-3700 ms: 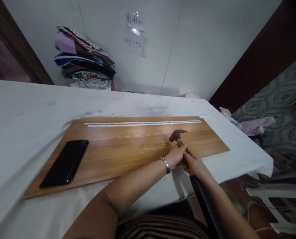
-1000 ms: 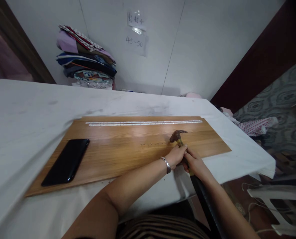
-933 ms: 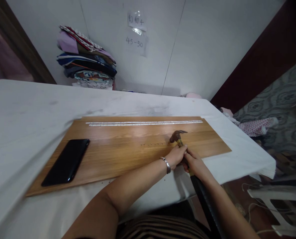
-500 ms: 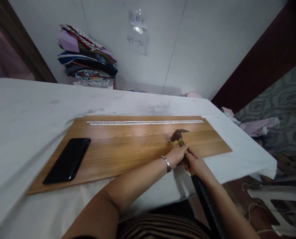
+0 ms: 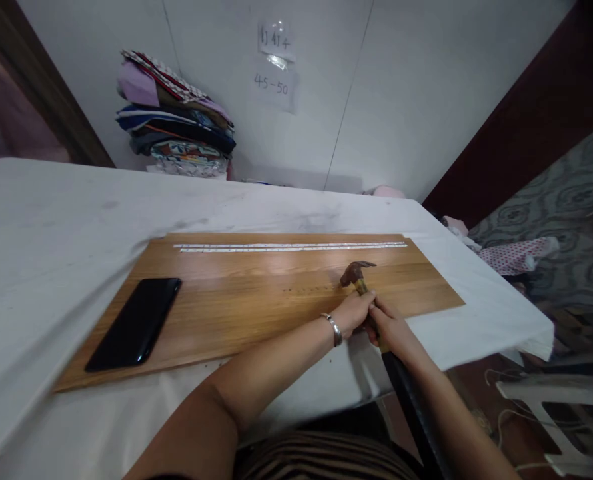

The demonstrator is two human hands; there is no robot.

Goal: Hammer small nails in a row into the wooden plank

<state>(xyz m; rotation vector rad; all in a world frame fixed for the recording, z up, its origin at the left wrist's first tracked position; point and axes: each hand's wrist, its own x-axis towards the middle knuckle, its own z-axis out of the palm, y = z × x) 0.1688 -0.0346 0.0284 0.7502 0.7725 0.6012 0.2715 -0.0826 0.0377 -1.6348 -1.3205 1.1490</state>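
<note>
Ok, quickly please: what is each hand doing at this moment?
Left hand: closed on the hammer handle, high up by the head.
Right hand: closed on the same handle, just below the left hand.

On the table [image 5: 51, 227] I see the board [image 5: 236, 307] lying crosswise, phone [image 5: 134, 323] on its left end, strip [image 5: 291, 247] along its far edge, hammer [image 5: 357, 275] toward its right with both my hands [image 5: 371, 317] just behind it, possibly over tiny nails.
</note>
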